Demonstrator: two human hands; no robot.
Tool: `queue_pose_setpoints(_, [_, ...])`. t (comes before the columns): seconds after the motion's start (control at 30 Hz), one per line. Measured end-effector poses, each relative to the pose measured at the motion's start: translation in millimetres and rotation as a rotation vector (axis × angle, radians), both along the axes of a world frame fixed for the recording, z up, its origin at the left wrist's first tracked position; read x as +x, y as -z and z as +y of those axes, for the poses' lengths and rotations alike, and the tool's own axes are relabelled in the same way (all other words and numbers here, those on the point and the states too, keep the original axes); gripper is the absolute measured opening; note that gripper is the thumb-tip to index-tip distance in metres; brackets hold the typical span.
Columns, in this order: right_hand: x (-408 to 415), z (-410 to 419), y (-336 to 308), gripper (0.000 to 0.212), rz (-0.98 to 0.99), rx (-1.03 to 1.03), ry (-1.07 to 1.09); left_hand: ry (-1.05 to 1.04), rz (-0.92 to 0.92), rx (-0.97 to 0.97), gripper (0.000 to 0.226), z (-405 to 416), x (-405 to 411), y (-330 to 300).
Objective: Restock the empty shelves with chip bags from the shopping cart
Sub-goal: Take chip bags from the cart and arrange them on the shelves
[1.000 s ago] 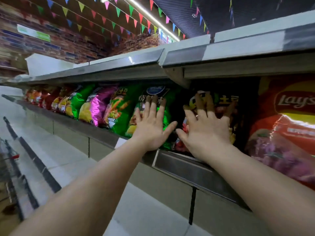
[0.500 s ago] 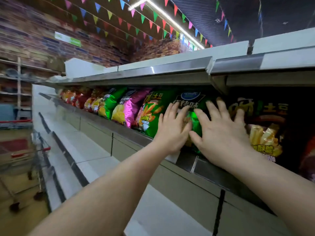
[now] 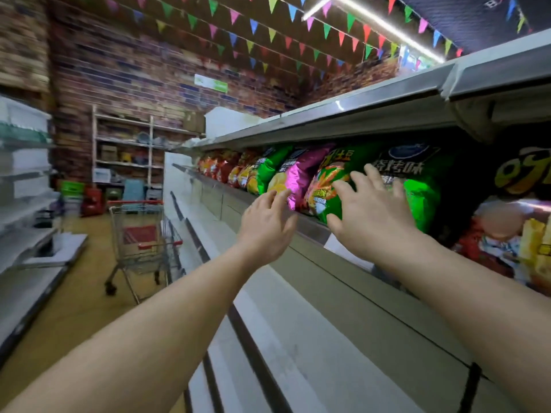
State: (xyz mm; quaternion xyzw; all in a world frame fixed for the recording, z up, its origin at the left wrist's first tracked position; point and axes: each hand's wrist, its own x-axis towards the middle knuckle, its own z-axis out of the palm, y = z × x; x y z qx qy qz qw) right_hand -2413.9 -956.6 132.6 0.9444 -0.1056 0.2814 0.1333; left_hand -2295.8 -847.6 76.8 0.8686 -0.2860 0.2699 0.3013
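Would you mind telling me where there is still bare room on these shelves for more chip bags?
The white lower shelves below the stocked row lie bare, down toward the shopping cart. The stocked shelf is crowded: bags stand side by side from the red bags past the pink bag to the green bag by the right hand.

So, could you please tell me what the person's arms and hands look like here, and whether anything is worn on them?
Both forearms are bare, with no sleeves in view. The left hand and right hand wear no gloves, and no watch or bracelet shows.
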Motion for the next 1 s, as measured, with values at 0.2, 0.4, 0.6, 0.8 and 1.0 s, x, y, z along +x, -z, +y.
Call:
queue_pose_setpoints(0.2, [32, -2, -1, 0.053, 0.008, 0.000, -0.011, -0.025, 0.025, -0.059, 0.055, 8, 33, 0])
queue_pose_setpoints(0.4, [78, 3, -6, 0.052, -0.041, -0.041, 0.007, -0.008, 0.016, -0.045, 0.053, -2, 90, 3])
queue_pose_setpoints(0.6, [148, 13, -19, 0.053, -0.101, -0.112, 0.068, 0.037, -0.150, -0.118, 0.049, -15, 186, -12])
queue_pose_setpoints(0.8, [220, 24, -36, 0.054, -0.177, -0.064, 0.231, 0.096, -0.291, -0.252, 0.065, -23, 277, -46])
queue_pose_setpoints(1.0, [278, 24, -27, 0.069, -0.078, 0.016, 0.450, 0.200, -0.084, -0.013, 0.069, -46, 324, -52])
